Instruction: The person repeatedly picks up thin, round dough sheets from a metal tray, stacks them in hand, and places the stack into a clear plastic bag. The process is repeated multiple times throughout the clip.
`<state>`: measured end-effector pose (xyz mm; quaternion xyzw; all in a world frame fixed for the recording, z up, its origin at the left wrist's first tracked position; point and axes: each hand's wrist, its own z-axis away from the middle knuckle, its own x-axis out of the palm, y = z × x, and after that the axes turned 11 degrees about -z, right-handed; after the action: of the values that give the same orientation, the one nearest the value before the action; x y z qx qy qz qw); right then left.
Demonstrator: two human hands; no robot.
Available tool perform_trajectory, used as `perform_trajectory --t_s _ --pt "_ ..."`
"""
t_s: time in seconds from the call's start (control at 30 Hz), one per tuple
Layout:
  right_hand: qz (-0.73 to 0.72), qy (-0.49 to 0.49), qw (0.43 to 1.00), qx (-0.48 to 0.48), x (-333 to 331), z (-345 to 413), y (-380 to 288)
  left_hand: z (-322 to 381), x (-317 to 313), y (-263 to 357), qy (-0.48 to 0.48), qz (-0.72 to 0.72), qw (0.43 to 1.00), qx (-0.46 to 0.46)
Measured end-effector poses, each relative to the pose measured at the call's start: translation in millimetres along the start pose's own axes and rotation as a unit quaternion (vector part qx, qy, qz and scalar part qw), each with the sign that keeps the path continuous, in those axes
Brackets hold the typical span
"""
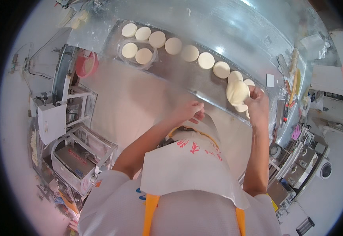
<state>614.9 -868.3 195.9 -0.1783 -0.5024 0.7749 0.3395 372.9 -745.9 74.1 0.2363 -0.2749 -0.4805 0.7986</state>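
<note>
My right hand [257, 100] pinches the edge of a thin round dough sheet [238, 92], which hangs over the right part of a dark metal tray [171, 70]. Pale dough rounds, among them one at mid-row [206, 60], lie in a row along the tray's far edge, and more lie near its right end, partly hidden by the held sheet. At the tray's left end, two dough rounds [143, 56] rest on a clear plastic sheet or bag [146, 66]. In front of my body, my left hand [196, 111] hovers short of the tray with fingers curled, seemingly holding nothing.
The tray lies on a metal worktable [212, 26]. A white card [270, 80] and several long tools, including a wooden stick [294, 63], lie at the right. To the left are a pink basin [87, 64] and a metal-framed machine [80, 159]. An apron covers my front.
</note>
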Motion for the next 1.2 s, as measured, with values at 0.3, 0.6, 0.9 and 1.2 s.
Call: perform_trajectory --t_s 0.3,0.6,0.9,1.2 --pt "-0.147 -0.014 0.989 -0.009 67 17 -22 -45 42 49 -0.226 0.357 0.891 0.169" --pt "-0.028 0.123 0.991 0.033 44 24 50 -3 43 51 -0.05 0.161 0.962 0.216" --pt "-0.252 -0.083 0.948 0.179 3 8 47 25 47 73 0.064 -0.034 0.986 0.15" --pt "-0.193 -0.175 0.963 0.066 -23 22 7 49 9 79 0.001 0.18 0.976 0.121"
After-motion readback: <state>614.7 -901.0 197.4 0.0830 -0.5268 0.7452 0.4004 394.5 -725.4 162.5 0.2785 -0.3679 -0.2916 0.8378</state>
